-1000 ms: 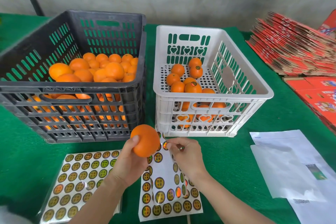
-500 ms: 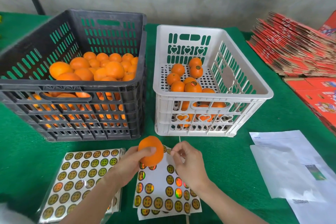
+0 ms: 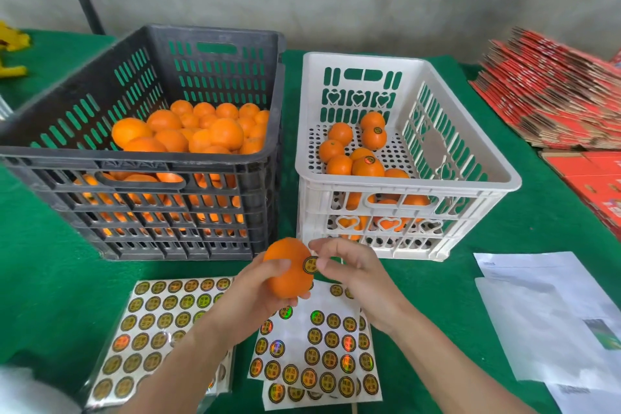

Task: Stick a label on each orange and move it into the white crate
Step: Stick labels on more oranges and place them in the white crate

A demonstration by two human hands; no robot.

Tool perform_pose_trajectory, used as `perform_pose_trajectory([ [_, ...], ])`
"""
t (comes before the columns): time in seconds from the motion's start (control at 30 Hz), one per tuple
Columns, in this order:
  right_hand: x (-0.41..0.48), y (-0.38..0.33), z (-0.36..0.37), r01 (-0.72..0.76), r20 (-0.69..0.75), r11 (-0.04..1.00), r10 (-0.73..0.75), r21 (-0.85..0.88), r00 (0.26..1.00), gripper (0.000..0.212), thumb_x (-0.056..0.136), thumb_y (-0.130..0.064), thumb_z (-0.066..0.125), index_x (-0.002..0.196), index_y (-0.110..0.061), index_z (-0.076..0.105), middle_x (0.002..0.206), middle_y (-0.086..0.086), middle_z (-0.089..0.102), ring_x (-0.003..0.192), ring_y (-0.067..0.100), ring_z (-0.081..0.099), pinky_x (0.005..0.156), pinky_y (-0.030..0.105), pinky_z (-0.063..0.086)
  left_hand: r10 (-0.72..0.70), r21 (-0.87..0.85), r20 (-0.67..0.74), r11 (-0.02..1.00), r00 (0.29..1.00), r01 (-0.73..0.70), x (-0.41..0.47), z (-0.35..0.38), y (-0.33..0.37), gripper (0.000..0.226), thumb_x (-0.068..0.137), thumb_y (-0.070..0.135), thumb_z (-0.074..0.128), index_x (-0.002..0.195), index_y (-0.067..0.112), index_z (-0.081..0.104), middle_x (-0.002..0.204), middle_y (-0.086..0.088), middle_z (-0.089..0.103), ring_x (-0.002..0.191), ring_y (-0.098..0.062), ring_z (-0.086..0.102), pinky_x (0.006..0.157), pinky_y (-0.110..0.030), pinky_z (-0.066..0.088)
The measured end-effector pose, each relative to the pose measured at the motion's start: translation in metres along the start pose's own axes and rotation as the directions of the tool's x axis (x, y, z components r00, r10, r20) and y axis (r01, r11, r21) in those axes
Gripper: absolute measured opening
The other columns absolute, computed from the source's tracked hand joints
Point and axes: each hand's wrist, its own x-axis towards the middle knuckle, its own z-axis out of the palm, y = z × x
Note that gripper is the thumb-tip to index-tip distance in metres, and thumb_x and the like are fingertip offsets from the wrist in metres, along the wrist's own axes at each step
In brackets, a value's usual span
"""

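Gold-and-black round stickers fill two white sheets nearest the camera. The left sheet (image 3: 158, 329) is full and the right sheet (image 3: 319, 353) has bare gaps in its upper rows. Each sticker bears two rows of Chinese characters, too small to read surely.

Above the sheets the left hand (image 3: 248, 299) grips an orange (image 3: 289, 267), fingers wrapped beneath it and thumb across its front. A label (image 3: 311, 264) of the same kind lies on the orange's right flank. The right hand (image 3: 353, 272) has its thumb tip on the label's edge, with the forefinger hooked just above and the other fingers curled.

The orange hangs in the air just in front of both crates and outside them. Behind on the left stands a black crate (image 3: 144, 171) heaped with oranges. On the right, the white crate (image 3: 403, 185) holds a few, and some show labels. Printed papers (image 3: 544, 312) lie at the right — print illegible — and flat red cartons (image 3: 554, 91) are stacked farther back on the green cloth (image 3: 50, 279).
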Motion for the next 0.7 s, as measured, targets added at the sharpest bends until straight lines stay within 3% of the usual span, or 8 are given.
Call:
perform_pose_trajectory([
  [0.13,-0.002,-0.009,0.004,0.072,0.049,0.988,-0.066,-0.139,0.997,0.024,0.088,-0.007,0.060,0.071,-0.024,0.059,0.116,0.001,0.056,0.108,0.007,0.053,0.085,0.015,0.043,-0.009,-0.081,0.025,0.997,1.000,0.011,0.001,0.003,0.002,0.086,0.057,0.033,0.076,0.134,0.009,0.045,0.107,-0.018,0.063,0.078,-0.028,0.064,0.078,-0.040,0.046],
  [0.37,-0.002,-0.007,0.009,0.107,0.008,0.952,-0.109,-0.287,0.994,0.022,0.090,-0.012,0.058,0.074,-0.027,0.056,0.109,-0.003,0.055,0.107,0.006,0.051,0.098,0.034,0.044,-0.003,-0.036,0.035,0.999,0.999,0.005,-0.003,0.004,0.004,0.091,0.052,0.033,0.083,0.132,0.012,0.046,0.112,-0.018,0.060,0.079,-0.028,0.064,0.078,-0.041,0.046],
  [0.53,-0.004,-0.005,0.013,0.164,-0.041,0.875,-0.204,-0.455,0.978,0.025,0.090,-0.015,0.057,0.076,-0.033,0.048,0.103,-0.008,0.051,0.104,0.002,0.049,0.096,0.029,0.043,0.002,-0.062,0.030,0.998,1.000,0.000,-0.004,0.008,0.004,0.087,0.052,0.037,0.084,0.129,0.013,0.049,0.123,-0.023,0.058,0.091,-0.032,0.063,0.102,-0.057,0.036],
  [0.7,-0.006,-0.003,0.019,0.177,-0.130,0.866,-0.265,-0.467,0.955,0.017,0.089,-0.021,0.061,0.084,-0.033,0.049,0.102,-0.014,0.052,0.100,-0.001,0.051,0.089,0.029,0.048,0.021,-0.106,0.000,0.994,1.000,-0.021,-0.005,0.016,0.007,0.087,0.051,0.044,0.085,0.125,0.014,0.051,0.110,-0.018,0.067,0.091,-0.032,0.062,0.090,-0.048,0.042],
])
